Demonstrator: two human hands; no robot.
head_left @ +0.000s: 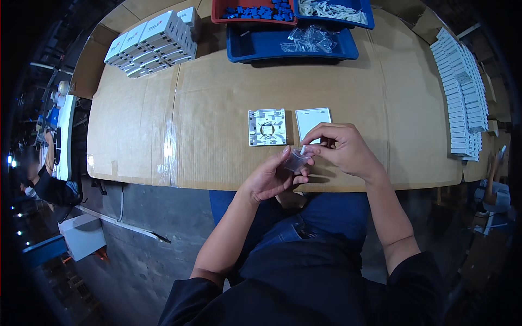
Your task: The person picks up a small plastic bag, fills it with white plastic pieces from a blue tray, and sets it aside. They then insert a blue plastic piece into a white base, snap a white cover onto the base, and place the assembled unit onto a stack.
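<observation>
Close to the table's front edge, my left hand (266, 180) holds a small clear plastic bag (295, 162) between thumb and fingers. The fingers of my right hand (348, 151) pinch a small white piece (303, 149) at the top of the bag. Whether that piece is partly inside the bag, I cannot tell. Just beyond my hands lies a square white and grey patterned box part (258, 137) with a round dark-rimmed centre. To its right is a flat white square panel (314, 117), partly covered by my right hand.
Cardboard (217, 89) covers the table. At the back stand a red bin (253, 22) of blue pieces, a blue bin (372, 19) of white pieces and a blue tray (255, 54) with clear bags. White boxes (157, 32) are stacked left, more (459, 98) right. Other people sit at both sides.
</observation>
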